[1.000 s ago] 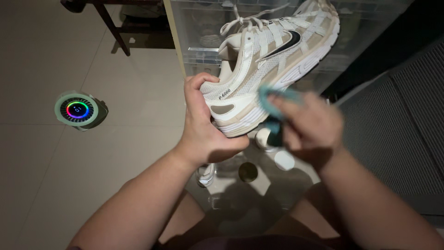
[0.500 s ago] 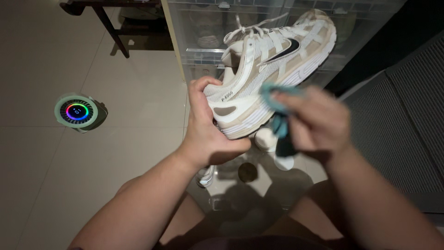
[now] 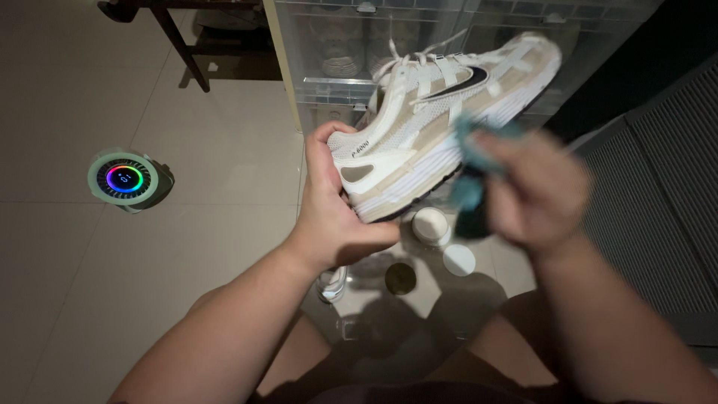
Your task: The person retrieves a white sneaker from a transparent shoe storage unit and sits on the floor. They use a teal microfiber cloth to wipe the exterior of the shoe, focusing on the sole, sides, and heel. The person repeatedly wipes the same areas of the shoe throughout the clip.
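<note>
A white and beige sneaker (image 3: 441, 112) with a dark side mark is held up in mid-air above the floor, toe pointing up and to the right, sole facing down-right. Its heel is clamped by the left hand (image 3: 333, 206), thumb on the heel's back, fingers wrapped under the sole; the grip is closed on the shoe. A teal cloth (image 3: 475, 161) is pressed against the midsole edge by the right hand (image 3: 535, 191), fingers closed round the cloth. The right hand and cloth are motion-blurred, so finger placement can't be made out; a darker part of the cloth hangs below, shape unclear. Under the shoe, a round white lid or jar (image 3: 431, 224), another pale disc (image 3: 458, 259) and a dark round object (image 3: 401, 277) are seen on a glassy low surface, partly hidden by arms and shadow. Behind the shoe, clear plastic storage boxes (image 3: 336, 67) are stacked, contents dim. On the tiled floor (image 3: 90, 284) to the left sits a round device with a glowing coloured ring (image 3: 124, 179). Dark furniture legs (image 3: 183, 45) are cut off at the top edge.
</note>
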